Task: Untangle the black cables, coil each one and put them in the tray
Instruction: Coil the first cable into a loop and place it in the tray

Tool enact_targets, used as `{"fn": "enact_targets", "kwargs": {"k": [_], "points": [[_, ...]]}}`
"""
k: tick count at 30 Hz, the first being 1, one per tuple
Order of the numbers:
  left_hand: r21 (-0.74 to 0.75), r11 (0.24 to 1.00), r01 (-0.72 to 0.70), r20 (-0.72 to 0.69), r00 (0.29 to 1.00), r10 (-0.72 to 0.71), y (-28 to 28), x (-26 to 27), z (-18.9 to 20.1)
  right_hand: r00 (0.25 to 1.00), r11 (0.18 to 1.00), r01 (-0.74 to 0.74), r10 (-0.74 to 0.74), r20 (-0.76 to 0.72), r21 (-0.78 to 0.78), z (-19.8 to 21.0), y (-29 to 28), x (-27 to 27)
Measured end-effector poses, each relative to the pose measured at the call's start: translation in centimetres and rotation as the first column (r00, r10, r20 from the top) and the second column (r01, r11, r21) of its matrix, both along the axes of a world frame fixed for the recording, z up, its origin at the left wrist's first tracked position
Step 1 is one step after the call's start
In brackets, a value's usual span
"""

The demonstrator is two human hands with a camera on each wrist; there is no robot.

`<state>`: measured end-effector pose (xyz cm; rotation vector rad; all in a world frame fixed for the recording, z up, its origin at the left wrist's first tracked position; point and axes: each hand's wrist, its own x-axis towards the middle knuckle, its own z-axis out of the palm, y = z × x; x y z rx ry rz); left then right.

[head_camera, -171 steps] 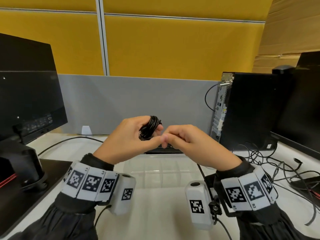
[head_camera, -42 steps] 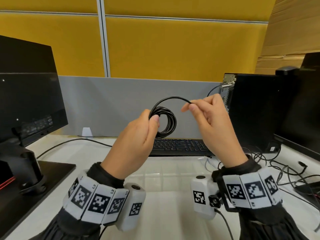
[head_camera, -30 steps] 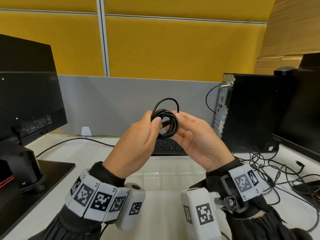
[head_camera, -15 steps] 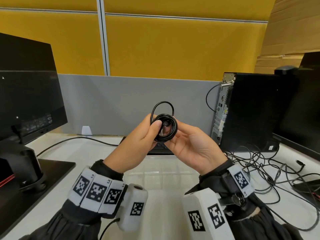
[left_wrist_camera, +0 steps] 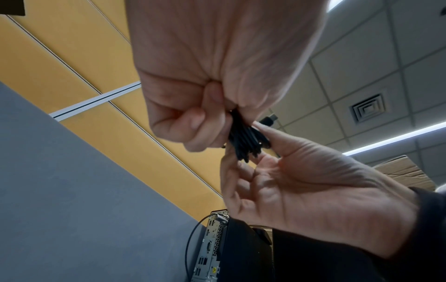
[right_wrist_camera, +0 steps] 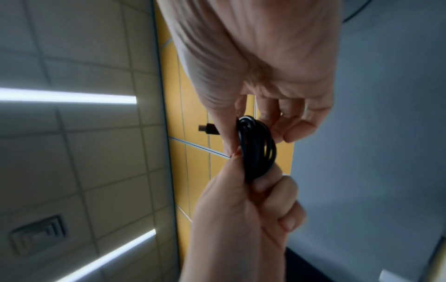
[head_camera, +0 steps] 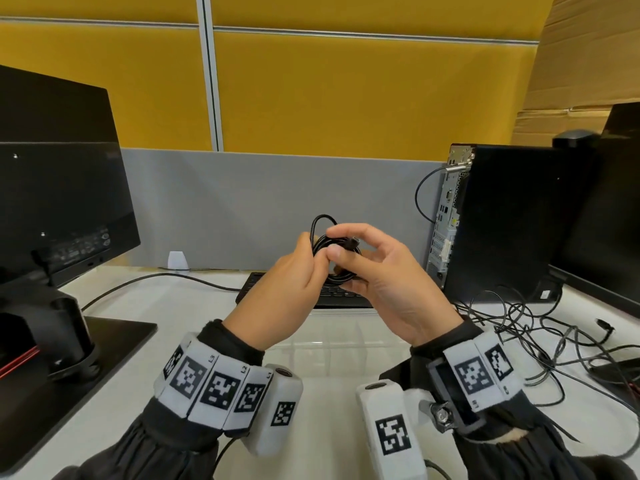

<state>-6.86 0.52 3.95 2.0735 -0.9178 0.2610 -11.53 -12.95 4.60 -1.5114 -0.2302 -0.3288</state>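
A black cable coil is up in front of me, above the desk. My left hand grips one side of the coil with curled fingers, as the left wrist view shows on the coil. My right hand pinches the cable's loose end just behind its plug, and its other fingers reach under the coil. In the right wrist view the plug sticks out past the thumb, next to the coil. One small loose loop stands above the coil. The clear plastic tray lies on the desk below my hands.
A tangle of black cables lies on the desk at the right. A keyboard sits behind the tray. A black computer tower stands at the right, a monitor and its base at the left. Grey and yellow partition behind.
My right hand has gone from cupping under the coil to pinching the plug end over it. The loose loop above the coil has shrunk. Both hands have dropped slightly.
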Motion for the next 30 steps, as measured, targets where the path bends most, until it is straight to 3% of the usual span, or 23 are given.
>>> {"fn": "enact_targets", "kwargs": {"k": [2,6,10,15,17,21,24,28,30], "points": [[0.005,1.000,0.007,-0.009,1.000,-0.007,0.0,-0.1,0.1,0.993,0.986,0.094,-0.083,0.088,-0.134,0.0,-0.1,-0.1],[0.009,1.000,0.006,-0.019,1.000,-0.006,0.0,0.1,0.0,0.923,0.838,0.347,-0.225,0.313,-0.421,0.2,-0.2,-0.1],[0.004,0.999,-0.031,-0.036,0.999,0.032,-0.1,0.8,-0.3,0.789,0.714,0.560,-0.306,0.532,-0.420,0.5,-0.7,-0.1],[0.036,0.997,-0.075,-0.057,0.995,0.077,0.0,1.5,-0.6,0.670,0.669,0.652,-0.291,0.683,-0.356,1.7,-1.6,-1.4],[0.016,0.996,-0.089,-0.028,0.996,0.090,0.2,1.6,-0.4,0.663,0.616,0.679,-0.281,0.694,-0.399,2.0,-1.6,-1.8],[0.008,0.993,-0.121,0.079,0.990,0.120,0.7,1.6,-0.2,0.735,0.502,0.664,-0.302,0.607,-0.554,2.3,-3.3,-2.1],[0.028,0.987,-0.158,0.153,0.976,0.152,0.7,1.9,-0.4,0.752,0.332,0.659,-0.249,0.611,-0.675,1.7,-4.0,-1.6],[0.059,0.978,-0.201,0.199,0.962,0.186,0.7,2.2,-0.7,0.664,-0.041,0.735,-0.156,0.731,-0.677,0.8,-3.2,-0.7],[0.048,0.975,-0.219,0.216,0.955,0.204,0.7,2.1,-0.7,0.730,-0.078,0.663,-0.151,0.666,-0.744,0.5,-2.3,-0.7]]}}
